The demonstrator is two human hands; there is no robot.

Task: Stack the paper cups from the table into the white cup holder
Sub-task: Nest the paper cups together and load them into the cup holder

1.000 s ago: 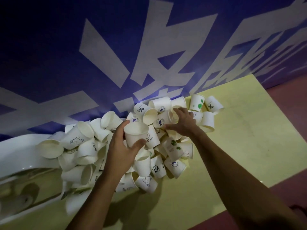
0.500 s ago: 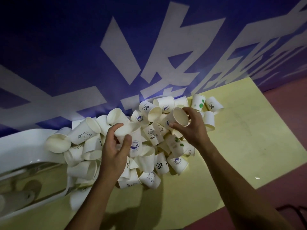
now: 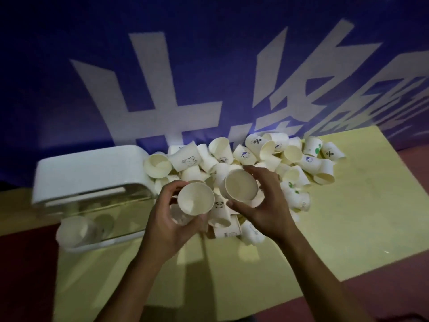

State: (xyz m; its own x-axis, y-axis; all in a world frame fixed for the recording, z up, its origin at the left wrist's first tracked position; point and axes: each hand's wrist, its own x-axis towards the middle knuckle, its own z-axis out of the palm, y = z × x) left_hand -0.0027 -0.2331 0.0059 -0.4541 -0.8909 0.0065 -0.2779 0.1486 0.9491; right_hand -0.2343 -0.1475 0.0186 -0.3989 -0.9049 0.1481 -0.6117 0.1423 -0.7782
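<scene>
The left hand [image 3: 167, 228] is gripping a paper cup [image 3: 196, 198] at the centre of the frame, fingers and thumb curled round its wall and its open mouth facing the camera. The right hand [image 3: 267, 212] is holding a second cup [image 3: 241, 184] just up and to the right, thumb below and fingers wrapped over the far side; whether the two rims are touching I cannot tell. Behind both hands the heap of loose cups [image 3: 245, 154] is lying tumbled on the yellow table [image 3: 359, 217] toward the upper right, the white cup holder [image 3: 88, 173] is lying at the left against the heap's edge — blurred cups are showing through its clear front — and a blue banner [image 3: 209, 77] is filling the top.
</scene>
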